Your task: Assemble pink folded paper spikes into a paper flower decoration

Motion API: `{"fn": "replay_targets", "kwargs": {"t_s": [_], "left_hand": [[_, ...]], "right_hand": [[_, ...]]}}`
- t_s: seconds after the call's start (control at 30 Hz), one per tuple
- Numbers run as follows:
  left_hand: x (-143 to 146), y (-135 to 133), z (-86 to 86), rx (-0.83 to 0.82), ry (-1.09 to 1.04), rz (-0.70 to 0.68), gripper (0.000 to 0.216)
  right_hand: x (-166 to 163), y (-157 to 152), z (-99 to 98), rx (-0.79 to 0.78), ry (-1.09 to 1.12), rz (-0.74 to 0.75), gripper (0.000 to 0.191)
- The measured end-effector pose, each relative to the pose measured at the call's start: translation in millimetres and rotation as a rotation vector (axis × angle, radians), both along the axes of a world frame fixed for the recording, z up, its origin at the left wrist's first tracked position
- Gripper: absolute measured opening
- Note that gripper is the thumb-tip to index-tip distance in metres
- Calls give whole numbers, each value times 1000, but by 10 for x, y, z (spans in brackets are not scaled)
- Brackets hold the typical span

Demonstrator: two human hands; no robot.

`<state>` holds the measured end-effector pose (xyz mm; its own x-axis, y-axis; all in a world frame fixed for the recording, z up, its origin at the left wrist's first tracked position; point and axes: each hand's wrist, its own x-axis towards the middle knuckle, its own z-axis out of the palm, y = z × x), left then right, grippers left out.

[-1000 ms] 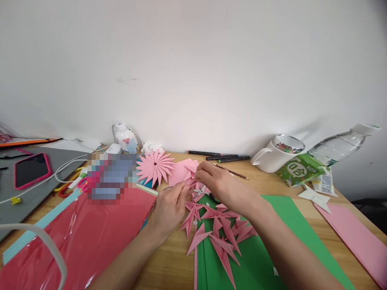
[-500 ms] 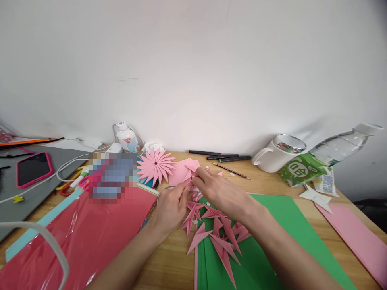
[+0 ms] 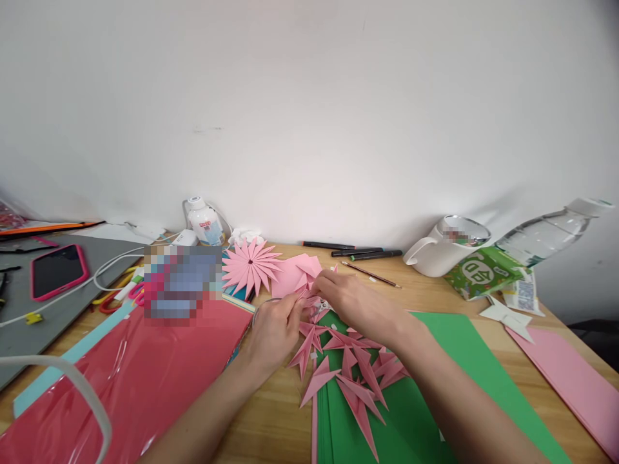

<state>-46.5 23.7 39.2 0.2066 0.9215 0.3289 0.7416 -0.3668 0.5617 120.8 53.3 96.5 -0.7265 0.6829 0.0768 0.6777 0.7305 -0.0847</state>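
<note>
Both of my hands meet over a small folded pink paper piece [image 3: 307, 295] at the middle of the wooden table [image 3: 271, 425]. My left hand [image 3: 275, 328] pinches it from the left, fingers closed. My right hand [image 3: 353, 301] grips it from the right with its fingertips pressed together. Just below the hands lie several pointed pink paper petals [image 3: 348, 374] on a stack of green paper [image 3: 430, 380]. A finished pink paper flower [image 3: 250, 265] lies flat behind the hands, beside loose pink sheets [image 3: 293, 274].
Red paper in plastic wrap [image 3: 126, 386] covers the left front. A glue bottle [image 3: 203, 222], black pens [image 3: 348, 248], a pencil [image 3: 370, 274], a white mug [image 3: 442, 245], a water bottle [image 3: 546, 235] and a green packet [image 3: 478, 270] line the back. Pink sheets [image 3: 570, 380] lie far right, a phone [image 3: 58, 270] far left.
My right hand has dropped slightly and drawn closer to the left hand over the pink piece. The view has shifted a little; the other things lie as before.
</note>
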Motion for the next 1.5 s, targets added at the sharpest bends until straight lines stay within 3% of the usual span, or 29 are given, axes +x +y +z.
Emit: {"fn": "replay_targets", "kwargs": {"t_s": [0.13, 0.27, 0.6, 0.77, 0.87, 1.33, 1.43, 1.5], "left_hand": [[-27, 9, -10, 14, -50, 14, 28], [-33, 25, -10, -39, -130, 16, 32], [-2, 32, 41, -237, -340, -35, 34], [1, 25, 59, -241, -368, -40, 33], [-3, 23, 57, -240, -363, -43, 33], [-14, 17, 56, -236, -350, -39, 34], [-12, 17, 60, -232, -340, -34, 34], [-12, 18, 59, -231, -338, -29, 34]], "right_hand": [[33, 53, -32, -41, 225, -21, 14], [71, 86, -51, -69, 295, -30, 17], [140, 167, -97, -291, 664, -68, 12], [103, 148, -102, -460, 894, -84, 9], [87, 136, -91, -470, 971, -73, 8], [71, 101, -72, -387, 870, -93, 4], [83, 102, -80, -352, 822, -124, 24], [89, 102, -71, -328, 773, -142, 20]]}}
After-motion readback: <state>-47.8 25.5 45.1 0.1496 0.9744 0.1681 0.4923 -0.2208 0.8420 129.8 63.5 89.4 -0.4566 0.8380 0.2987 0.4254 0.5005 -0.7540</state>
